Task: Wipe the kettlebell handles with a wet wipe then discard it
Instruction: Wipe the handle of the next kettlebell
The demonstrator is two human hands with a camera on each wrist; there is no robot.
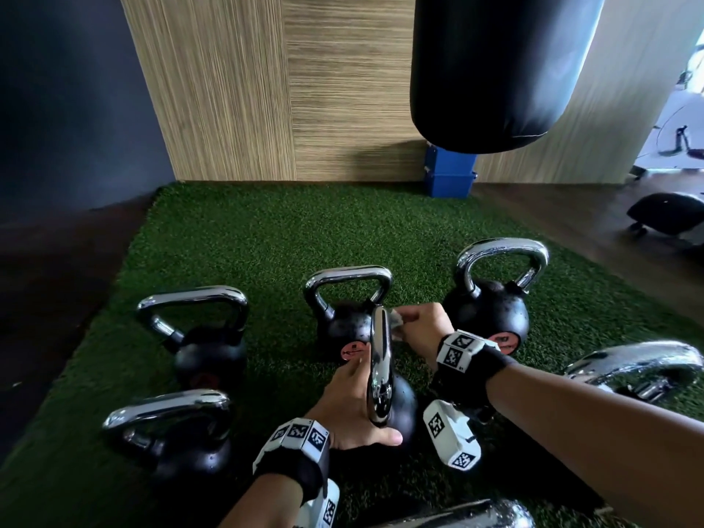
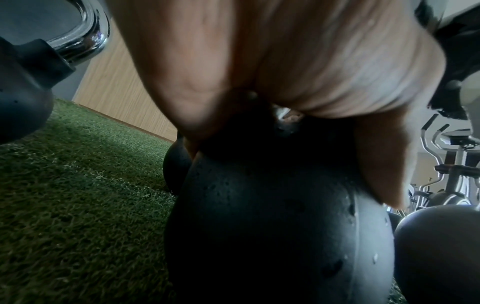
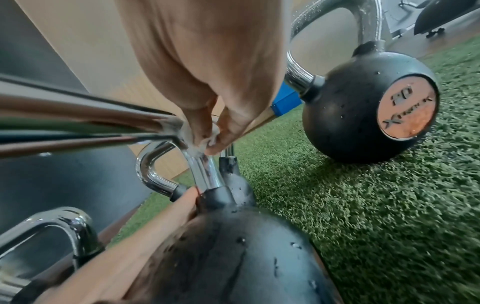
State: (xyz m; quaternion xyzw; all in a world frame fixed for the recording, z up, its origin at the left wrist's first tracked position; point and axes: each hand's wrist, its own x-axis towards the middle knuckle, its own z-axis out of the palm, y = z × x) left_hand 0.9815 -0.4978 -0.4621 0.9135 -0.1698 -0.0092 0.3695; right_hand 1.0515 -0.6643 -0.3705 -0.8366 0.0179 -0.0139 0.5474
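Head view shows a big green mat point(image 1: 266, 238) with black kettlebells standing all around the hands. One kettlebell point(image 1: 400, 402) sits right between the two hands. It looks very heavy and hard, so I think it will stay put while it gets wiped.

Next comes the left hand point(image 1: 348, 405). It rests on the round black ball just beside its palm, with the fingers spread and laid over the top, not gripping. The ball has small water drops on it, so it may be a bit slippery.

Then the shiny handle point(image 1: 379, 360) stands up between the hands. It is smooth, stiff metal. The far end of the loop, right at the fingertips of the right hand point(image 1: 421, 329), is a good place to rub.

Smallest is the wet wipe point(image 1: 398, 320). The right hand pinches it in its fingers and presses it on the handle. The wipe looks soft, thin and light, scrunched into a little wad. A gentle pinch should hold it fine.
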